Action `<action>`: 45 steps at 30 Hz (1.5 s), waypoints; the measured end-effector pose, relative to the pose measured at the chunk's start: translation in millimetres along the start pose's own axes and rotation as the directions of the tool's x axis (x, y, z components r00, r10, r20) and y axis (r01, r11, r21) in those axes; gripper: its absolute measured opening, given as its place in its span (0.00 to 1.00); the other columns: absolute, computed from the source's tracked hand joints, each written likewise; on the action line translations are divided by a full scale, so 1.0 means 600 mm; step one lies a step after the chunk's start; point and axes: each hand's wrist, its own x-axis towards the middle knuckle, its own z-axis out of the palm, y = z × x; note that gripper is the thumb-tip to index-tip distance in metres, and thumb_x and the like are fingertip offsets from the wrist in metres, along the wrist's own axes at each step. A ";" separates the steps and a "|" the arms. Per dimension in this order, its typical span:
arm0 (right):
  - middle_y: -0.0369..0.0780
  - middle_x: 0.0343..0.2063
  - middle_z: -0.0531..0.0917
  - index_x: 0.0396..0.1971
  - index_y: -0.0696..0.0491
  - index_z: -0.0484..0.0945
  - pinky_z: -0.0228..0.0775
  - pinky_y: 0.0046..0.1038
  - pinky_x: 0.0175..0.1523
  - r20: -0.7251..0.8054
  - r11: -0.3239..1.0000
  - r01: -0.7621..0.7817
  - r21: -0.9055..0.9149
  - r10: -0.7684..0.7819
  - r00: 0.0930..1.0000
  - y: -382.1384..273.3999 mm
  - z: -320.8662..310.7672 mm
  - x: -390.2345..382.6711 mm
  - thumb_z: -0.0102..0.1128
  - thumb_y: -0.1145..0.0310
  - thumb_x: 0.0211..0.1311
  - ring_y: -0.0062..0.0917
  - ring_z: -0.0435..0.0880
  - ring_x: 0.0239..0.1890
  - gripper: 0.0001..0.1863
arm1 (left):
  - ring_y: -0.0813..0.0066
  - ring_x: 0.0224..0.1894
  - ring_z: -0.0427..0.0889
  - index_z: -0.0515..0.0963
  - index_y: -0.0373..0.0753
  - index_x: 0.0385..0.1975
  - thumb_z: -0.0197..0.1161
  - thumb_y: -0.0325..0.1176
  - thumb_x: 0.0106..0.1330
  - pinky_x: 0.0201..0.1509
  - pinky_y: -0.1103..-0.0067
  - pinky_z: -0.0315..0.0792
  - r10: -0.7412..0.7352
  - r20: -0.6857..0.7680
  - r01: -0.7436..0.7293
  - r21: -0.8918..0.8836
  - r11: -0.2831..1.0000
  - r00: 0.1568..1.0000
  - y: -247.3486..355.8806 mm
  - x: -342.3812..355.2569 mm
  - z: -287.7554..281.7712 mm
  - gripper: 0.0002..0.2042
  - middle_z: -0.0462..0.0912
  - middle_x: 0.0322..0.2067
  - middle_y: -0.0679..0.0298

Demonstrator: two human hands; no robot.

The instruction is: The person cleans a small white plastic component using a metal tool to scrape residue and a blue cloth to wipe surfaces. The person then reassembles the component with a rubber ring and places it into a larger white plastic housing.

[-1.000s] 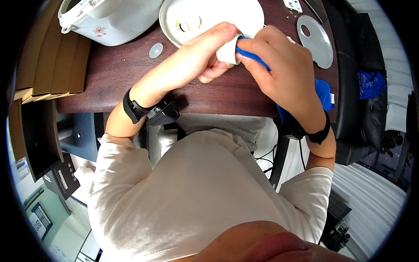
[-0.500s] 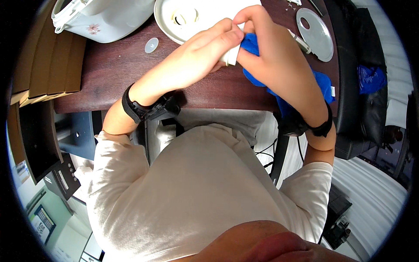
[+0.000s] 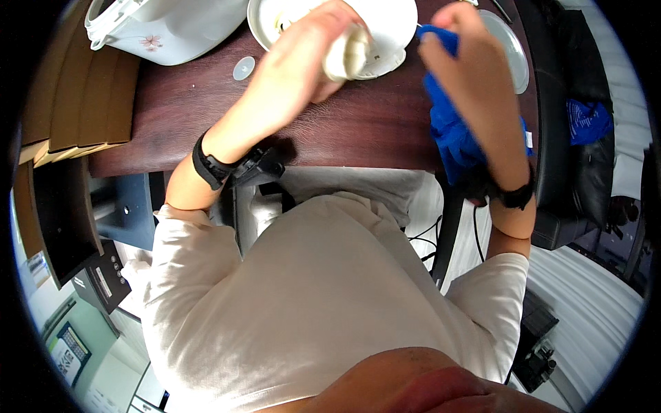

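Note:
My left hand [image 3: 296,72], blurred by motion, grips a small cream-white plastic part [image 3: 347,52] over the near side of a large round white lid [image 3: 389,27]. My right hand [image 3: 475,72], also blurred, pinches a blue cloth [image 3: 451,138], which hangs down to the desk's front edge at the right. A small translucent disc [image 3: 244,68] lies left of my left hand. Behind my right hand is a flat grey metal disc [image 3: 513,48], partly hidden.
A white appliance body [image 3: 165,38] with a flower print stands at the back left, near stacked cardboard boxes [image 3: 82,89]. The dark wooden desk [image 3: 158,144] spans the view. A black couch [image 3: 585,62] with another blue cloth [image 3: 587,122] is at the right.
My hands have moved apart. The left rose with the white part; the right drew rightward with the blue cloth, away from that part, uncovering more of the lid between them.

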 end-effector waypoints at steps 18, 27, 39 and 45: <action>0.43 0.15 0.75 0.34 0.54 0.69 0.65 0.29 0.23 -0.053 0.840 0.159 0.518 -0.153 0.987 -0.047 0.039 0.010 0.61 0.67 0.48 0.32 0.78 0.18 0.15 | 0.87 0.22 0.61 0.68 0.39 0.33 0.41 0.45 0.70 0.24 0.86 0.59 0.072 0.019 -0.072 0.017 0.997 0.997 -0.024 0.000 0.003 0.16 0.66 0.22 0.71; 0.41 0.13 0.74 0.32 0.54 0.69 0.64 0.27 0.21 0.000 0.928 0.103 0.359 -0.111 0.994 -0.036 0.012 0.010 0.59 0.71 0.51 0.28 0.77 0.15 0.10 | 0.85 0.15 0.58 0.68 0.39 0.36 0.36 0.47 0.69 0.16 0.87 0.52 0.110 -0.073 -0.112 -0.019 0.994 0.991 -0.019 -0.005 0.013 0.18 0.67 0.19 0.71; 0.32 0.26 0.78 0.34 0.52 0.76 0.67 0.15 0.31 -0.116 0.817 0.164 0.552 -0.120 0.986 -0.007 -0.027 -0.003 0.62 0.67 0.55 0.14 0.76 0.25 0.08 | 0.86 0.10 0.50 0.66 0.37 0.35 0.34 0.58 0.66 0.12 0.85 0.44 0.071 -0.018 -0.073 -0.387 0.919 0.997 -0.005 0.005 -0.016 0.26 0.61 0.15 0.70; 0.37 0.26 0.80 0.32 0.54 0.77 0.70 0.19 0.34 -0.112 0.798 0.217 0.562 -0.187 0.976 -0.045 -0.029 0.000 0.63 0.70 0.52 0.20 0.81 0.29 0.08 | 0.88 0.12 0.53 0.69 0.40 0.37 0.35 0.54 0.69 0.14 0.87 0.45 0.127 0.027 -0.113 -0.293 0.949 0.992 -0.010 -0.002 -0.008 0.22 0.64 0.14 0.72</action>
